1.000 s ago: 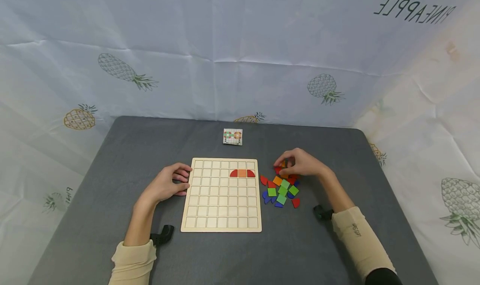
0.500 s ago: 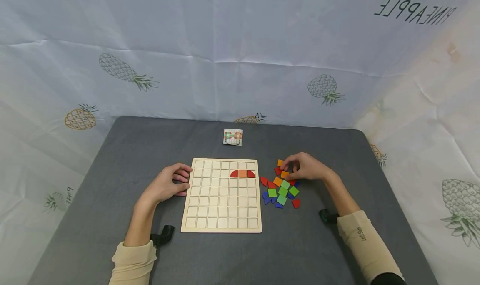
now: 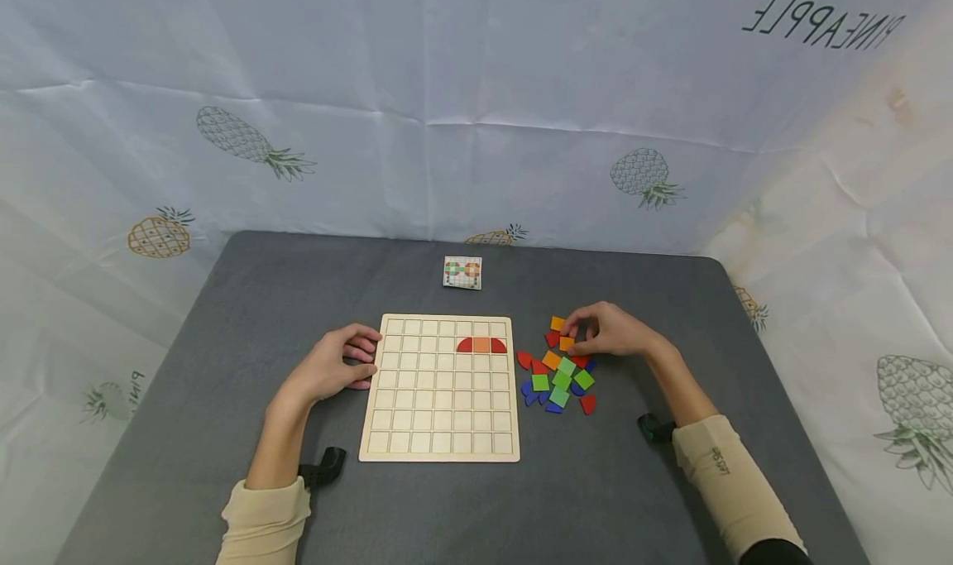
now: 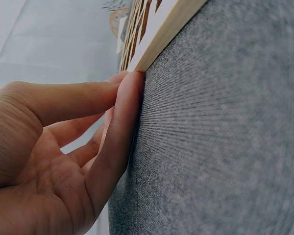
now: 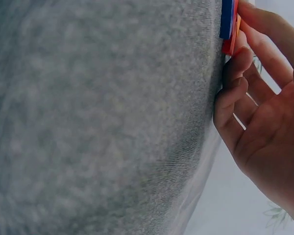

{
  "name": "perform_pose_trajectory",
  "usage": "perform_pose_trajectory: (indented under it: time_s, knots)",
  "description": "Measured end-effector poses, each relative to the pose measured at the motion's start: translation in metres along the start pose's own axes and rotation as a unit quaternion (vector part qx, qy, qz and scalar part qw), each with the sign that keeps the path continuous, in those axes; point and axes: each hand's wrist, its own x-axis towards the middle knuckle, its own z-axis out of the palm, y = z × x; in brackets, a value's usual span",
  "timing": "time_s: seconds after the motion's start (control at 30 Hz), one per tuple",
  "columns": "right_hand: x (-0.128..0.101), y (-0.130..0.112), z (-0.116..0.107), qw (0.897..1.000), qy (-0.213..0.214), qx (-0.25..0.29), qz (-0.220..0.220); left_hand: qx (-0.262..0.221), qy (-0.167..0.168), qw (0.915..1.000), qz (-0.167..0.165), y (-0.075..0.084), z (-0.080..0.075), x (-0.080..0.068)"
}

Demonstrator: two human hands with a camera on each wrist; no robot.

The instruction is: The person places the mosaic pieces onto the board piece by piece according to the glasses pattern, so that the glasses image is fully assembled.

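Note:
The wooden grid board (image 3: 423, 395) lies flat on the table, with an orange square tile (image 3: 481, 345) between two red quarter-round tiles (image 3: 465, 346) near its top right. My left hand (image 3: 338, 362) holds the board's left edge; in the left wrist view the thumb and a finger (image 4: 130, 98) meet at that wooden edge (image 4: 161, 44). To the board's right, my right hand (image 3: 606, 331) pinches an orange tile (image 3: 567, 344) between thumb and index finger at the top of the loose tile pile. Its other fingers (image 5: 232, 95) curl close over the cloth in the right wrist view.
Loose green tiles (image 3: 562, 380), blue tiles (image 3: 530, 393) and red tiles (image 3: 588, 404) lie spread beside the board. A small printed pattern card (image 3: 462, 272) sits behind it on the grey tabletop (image 3: 335, 284). A pineapple-print curtain (image 3: 476, 77) hangs beyond the table.
My right hand has shifted slightly right and toward me over the pile, uncovering an orange tile at the pile's top. The left hand and the board have stayed in place.

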Motion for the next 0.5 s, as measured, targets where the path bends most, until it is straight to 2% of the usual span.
perform_pose_trajectory:
  time_s: [0.5]
  knots:
    - [0.0008,-0.0047,0.0027,0.999,0.019,-0.035,0.003,0.002,-0.002,1.0,-0.002,0.0017,-0.0006,0.0002]
